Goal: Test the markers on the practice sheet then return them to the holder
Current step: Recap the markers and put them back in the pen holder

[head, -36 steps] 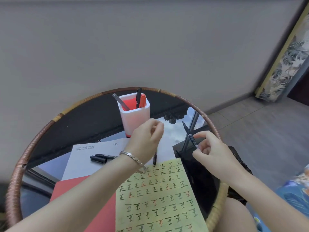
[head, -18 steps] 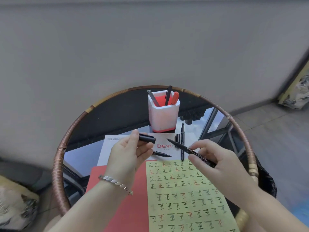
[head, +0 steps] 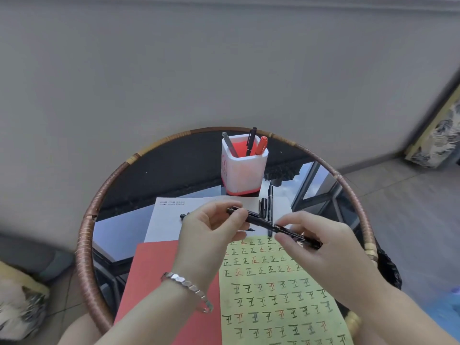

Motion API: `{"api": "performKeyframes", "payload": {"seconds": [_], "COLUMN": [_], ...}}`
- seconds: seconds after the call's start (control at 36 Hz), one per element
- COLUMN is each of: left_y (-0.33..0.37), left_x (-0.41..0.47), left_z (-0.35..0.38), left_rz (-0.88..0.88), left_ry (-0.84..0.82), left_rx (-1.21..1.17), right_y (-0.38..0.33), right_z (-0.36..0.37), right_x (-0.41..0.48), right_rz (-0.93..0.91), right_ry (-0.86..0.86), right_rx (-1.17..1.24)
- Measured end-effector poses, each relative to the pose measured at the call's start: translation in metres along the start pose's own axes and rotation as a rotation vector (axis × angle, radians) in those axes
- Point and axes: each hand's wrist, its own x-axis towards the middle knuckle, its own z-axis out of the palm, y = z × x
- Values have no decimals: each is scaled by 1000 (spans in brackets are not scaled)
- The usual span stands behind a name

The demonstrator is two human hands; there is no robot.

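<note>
Between both hands I hold a black marker point(head: 258, 220) level above the top edge of the yellow-green practice sheet point(head: 273, 300), which is covered with rows of black and red characters. My left hand point(head: 209, 232) pinches the cap end of the marker. My right hand point(head: 326, 265) grips the barrel. Cap and barrel meet in one line. The white holder point(head: 242, 170) with a red base stands at the back of the table and holds a grey pen, a black pen and a red marker point(head: 261, 145).
The round glass table has a woven rim point(head: 86, 235). A white sheet point(head: 166, 220) and a red sheet point(head: 164, 282) lie under the practice sheet. Loose black markers point(head: 270, 202) lie on the white sheet near the holder; another marker end point(head: 183, 216) shows left of my left hand.
The cap in my left hand and the marker in my right hand were apart; now they are joined. The view has shifted, so the table sits more to the centre.
</note>
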Motion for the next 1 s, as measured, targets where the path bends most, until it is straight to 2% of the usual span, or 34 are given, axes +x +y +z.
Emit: {"api": "performKeyframes", "payload": {"seconds": [0.14, 0.28, 0.36, 0.56, 0.67, 0.72, 0.78, 0.83, 0.92, 1.0], "left_y": [2, 6, 5, 12, 16, 19, 20, 19, 23, 32], "left_x": [0, -4, -6, -3, 1, 3, 6, 10, 15, 25], "left_z": [1, 8, 11, 17, 15, 18, 20, 19, 15, 13], "left_rz": [-7, 34, 83, 313, 312, 256, 220, 248, 429, 650], "left_ry": [-12, -32, -54, -129, -226, -180, -53, 97, 291, 401], "left_rx": [-46, -133, -111, -133, -232, -283, -269, -245, -218, -156], "right_y": [-1, -2, -5, -24, -24, -21, -18, -8, 19, 37], "right_z": [-3, -2, -2, -12, -19, -16, -10, -4, 9, 23], "right_x": [2, 3, 4, 13, 29, 35, 40, 46, 50, 54], "right_rz": [-137, -252, -251, 111, 398, 439, 423, 396, 375, 414], "right_ry": [78, 165, 193, 87, -190, -300, -299, -232, -151, -159], "right_rx": [-179, -233, -215, 375, 796, 873, 790, 568, 116, -142]}}
